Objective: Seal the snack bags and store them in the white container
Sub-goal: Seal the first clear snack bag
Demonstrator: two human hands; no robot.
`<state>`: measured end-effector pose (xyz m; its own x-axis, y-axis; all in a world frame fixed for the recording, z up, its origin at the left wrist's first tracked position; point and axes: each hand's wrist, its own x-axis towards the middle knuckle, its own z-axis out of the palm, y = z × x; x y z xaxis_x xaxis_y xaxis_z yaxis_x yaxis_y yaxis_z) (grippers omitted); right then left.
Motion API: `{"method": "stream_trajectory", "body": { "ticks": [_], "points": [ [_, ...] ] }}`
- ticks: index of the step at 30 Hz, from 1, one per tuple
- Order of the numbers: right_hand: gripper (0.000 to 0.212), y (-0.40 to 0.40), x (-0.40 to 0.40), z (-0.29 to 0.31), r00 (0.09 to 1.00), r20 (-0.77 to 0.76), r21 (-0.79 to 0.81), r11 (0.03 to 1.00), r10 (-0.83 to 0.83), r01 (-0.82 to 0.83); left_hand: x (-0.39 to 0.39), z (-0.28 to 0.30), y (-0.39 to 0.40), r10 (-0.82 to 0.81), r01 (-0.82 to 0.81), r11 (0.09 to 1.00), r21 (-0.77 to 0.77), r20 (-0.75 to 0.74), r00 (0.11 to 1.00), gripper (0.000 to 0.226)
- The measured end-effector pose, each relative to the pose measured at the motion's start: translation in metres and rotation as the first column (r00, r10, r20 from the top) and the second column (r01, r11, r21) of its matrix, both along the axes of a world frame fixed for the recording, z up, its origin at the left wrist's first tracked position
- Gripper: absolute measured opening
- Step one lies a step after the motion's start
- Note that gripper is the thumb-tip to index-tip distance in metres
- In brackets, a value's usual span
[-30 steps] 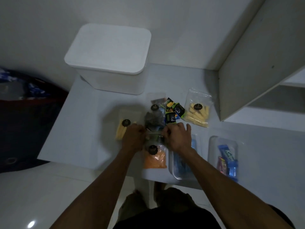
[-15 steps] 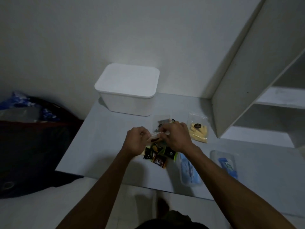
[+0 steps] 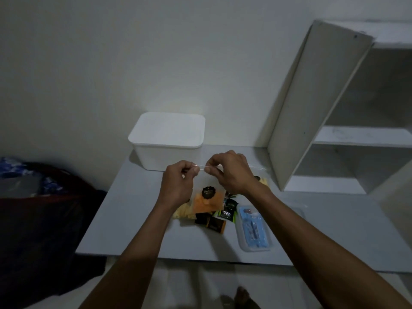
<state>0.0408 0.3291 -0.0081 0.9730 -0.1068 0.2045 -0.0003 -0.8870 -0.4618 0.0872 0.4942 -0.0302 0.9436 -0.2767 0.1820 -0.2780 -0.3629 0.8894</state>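
Note:
A clear snack bag [image 3: 206,200] with orange pieces and a round black label hangs above the table. My left hand [image 3: 178,182] and my right hand [image 3: 229,170] pinch its top strip, one at each end. Behind the hands stands the white container [image 3: 168,139] with its lid on. Below the bag lie a bag of pale yellow sticks [image 3: 182,211], several small dark wrapped snacks [image 3: 219,218] and a clear bag with blue packets [image 3: 253,228]. Another yellow snack bag [image 3: 263,180] shows partly behind my right wrist.
The grey table [image 3: 142,219] ends close to my body. A white shelf unit [image 3: 316,103] stands at the right on the table. A dark bag [image 3: 40,197] lies left of the table. A wall is right behind the container.
The camera has tilted up. Both hands have lifted the orange snack bag off the table and now hold its top strip in the air in front of the container.

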Motion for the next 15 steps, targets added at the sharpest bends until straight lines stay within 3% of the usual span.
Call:
{"method": "stream_trajectory", "body": {
  "ticks": [10,15],
  "points": [
    [0.013,0.007,0.003,0.04,0.995,0.096,-0.017,1.0,-0.009,0.01,0.009,0.035,-0.004,-0.054,0.06,0.996,-0.059,0.095,0.994,0.011],
    [0.017,0.0,0.006,0.051,0.997,0.079,0.075,0.997,-0.016,0.01,0.013,0.044,-0.003,-0.071,0.078,0.995,-0.056,0.11,0.991,0.012]
  ]
}}
